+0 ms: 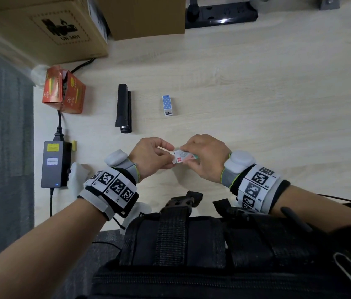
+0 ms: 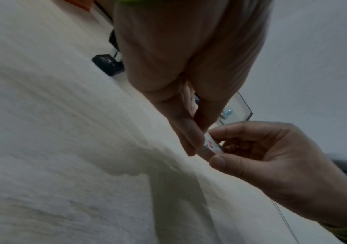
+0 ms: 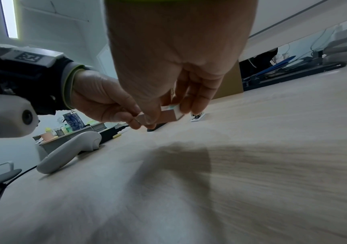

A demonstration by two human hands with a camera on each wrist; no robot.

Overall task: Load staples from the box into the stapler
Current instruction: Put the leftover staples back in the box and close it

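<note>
A small white staple box (image 1: 182,158) with a red label is held just above the table near its front edge. My left hand (image 1: 170,156) pinches its left end. My right hand (image 1: 188,155) grips the rest between thumb and fingers. The left wrist view shows the box (image 2: 210,146) between the fingertips of both hands. In the right wrist view the box (image 3: 170,113) looks pale pink and lies level. A small blue dotted stapler (image 1: 167,105) lies further back on the table, untouched, and also shows behind the fingers as the stapler (image 3: 197,116).
A long black device (image 1: 124,107) lies left of the stapler. An orange carton (image 1: 63,91), a power adapter (image 1: 54,164) with its cable and a white controller (image 3: 70,151) sit at the left. Cardboard boxes (image 1: 47,29) and a power strip (image 1: 221,15) line the far edge.
</note>
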